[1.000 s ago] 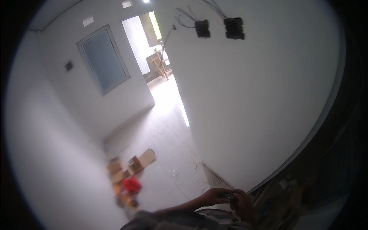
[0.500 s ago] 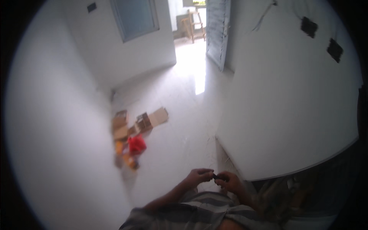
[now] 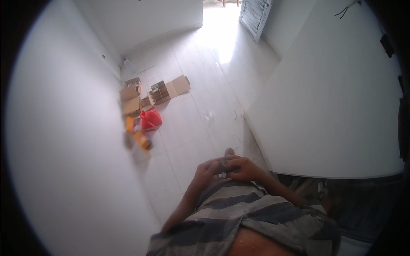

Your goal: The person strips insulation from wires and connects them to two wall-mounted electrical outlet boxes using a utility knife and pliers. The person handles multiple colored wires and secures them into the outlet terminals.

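Close together in front of my striped shirt, my left hand (image 3: 207, 171) and my right hand (image 3: 242, 167) meet with bent fingers. Between their fingertips is a small dark roundish thing (image 3: 224, 165), pinched from both sides. It is mostly covered by the fingers, and its kind is too small to make out. Below the hands, the front of the grey-and-dark striped shirt (image 3: 239, 200) parts near the bottom. The toe of a foot (image 3: 229, 151) shows just beyond my fingers.
Along the left wall lie open cardboard boxes (image 3: 178, 86), a red bag (image 3: 150, 119) and yellow boxes (image 3: 142, 140). A crumpled clear wrapper (image 3: 209, 116) lies on the tiled floor. Far off stands an open door (image 3: 255, 19). Wires (image 3: 347, 10) stick out of the right wall.
My view has tipped downward, so the floor items sit higher in the picture. Both hands have drawn in nearer my body and closer together, still around the small dark thing.
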### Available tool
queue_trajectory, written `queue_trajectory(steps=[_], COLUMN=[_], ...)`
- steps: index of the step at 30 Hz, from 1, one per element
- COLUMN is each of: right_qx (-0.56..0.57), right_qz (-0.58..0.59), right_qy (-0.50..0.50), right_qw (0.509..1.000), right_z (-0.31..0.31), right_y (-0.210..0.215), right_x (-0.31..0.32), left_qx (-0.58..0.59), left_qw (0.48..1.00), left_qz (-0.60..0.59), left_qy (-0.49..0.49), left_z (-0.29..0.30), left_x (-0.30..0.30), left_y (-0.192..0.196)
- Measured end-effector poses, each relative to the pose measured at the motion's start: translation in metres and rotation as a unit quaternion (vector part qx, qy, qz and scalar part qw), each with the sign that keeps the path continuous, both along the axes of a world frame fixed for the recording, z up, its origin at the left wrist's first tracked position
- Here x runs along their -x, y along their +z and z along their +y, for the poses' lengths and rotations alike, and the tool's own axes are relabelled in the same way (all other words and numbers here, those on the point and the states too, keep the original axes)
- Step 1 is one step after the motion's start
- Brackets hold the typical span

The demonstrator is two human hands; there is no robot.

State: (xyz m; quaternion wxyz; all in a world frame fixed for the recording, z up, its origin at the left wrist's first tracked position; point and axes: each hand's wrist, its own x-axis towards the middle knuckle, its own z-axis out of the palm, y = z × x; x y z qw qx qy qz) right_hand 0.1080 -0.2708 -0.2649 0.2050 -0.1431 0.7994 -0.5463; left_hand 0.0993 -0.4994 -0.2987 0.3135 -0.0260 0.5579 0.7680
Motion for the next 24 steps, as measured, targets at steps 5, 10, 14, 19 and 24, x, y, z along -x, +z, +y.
queue_trajectory(steps=[5,10,14,19,24], right_qx=[-0.041,-0.038,0.006,0.038,0.001], right_qz=[-0.067,-0.054,-0.016,0.019,0.037], right_qy=[0.051,0.054,0.038,0.0,-0.081], right_qw=[0.996,0.996,0.999,0.999,0.996], right_z=[0.001,0.017,0.033,0.062,0.089], right_y=[-0.007,-0.016,-0.024,-0.007,0.015], right_x=[0.041,0.096,0.146,0.2,0.239], left_qx=[0.087,0.079,0.142,0.246,0.254], left_qw=[0.996,0.997,0.986,0.936,0.906], left_qz=[0.028,0.003,0.074,0.218,0.313], left_qy=[-0.018,0.003,-0.055,-0.129,-0.128], left_z=[-0.004,0.007,0.013,0.043,0.091], left_x=[0.034,0.084,0.155,0.232,0.293], left_y=[0.002,-0.023,-0.013,0.019,0.025])
